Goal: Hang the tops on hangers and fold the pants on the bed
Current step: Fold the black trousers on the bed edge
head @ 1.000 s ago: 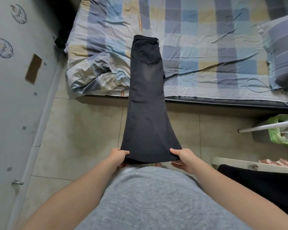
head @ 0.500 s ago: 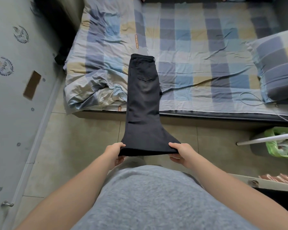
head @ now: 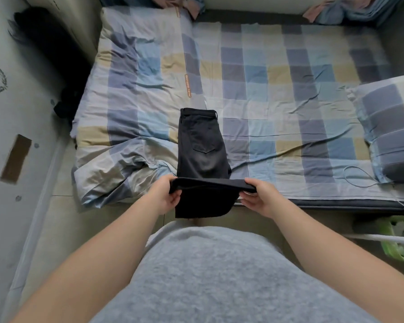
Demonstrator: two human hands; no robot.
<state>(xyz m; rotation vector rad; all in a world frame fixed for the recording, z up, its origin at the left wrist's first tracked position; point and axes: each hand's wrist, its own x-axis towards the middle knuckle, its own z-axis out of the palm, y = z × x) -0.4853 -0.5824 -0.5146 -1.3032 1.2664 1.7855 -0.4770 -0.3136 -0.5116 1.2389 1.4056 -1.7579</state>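
Head-worn wide-angle view looks steeply down, close over the bed (head: 278, 89).

Sheet tag (head: 188, 86) txt illegible.

A home bedroom. A low bed (head: 278, 73) with a checked sheet fills the room, with a matching pillow (head: 392, 127). The tiled floor (head: 63, 220) runs alongside.

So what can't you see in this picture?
All head view:
- Pants: the part behind the raised hem that the left hand and right hand hold.
- Label on the sheet: too small to read.
- Green bag: cut off by the right edge.
- Clothes: cut off by the top edge.
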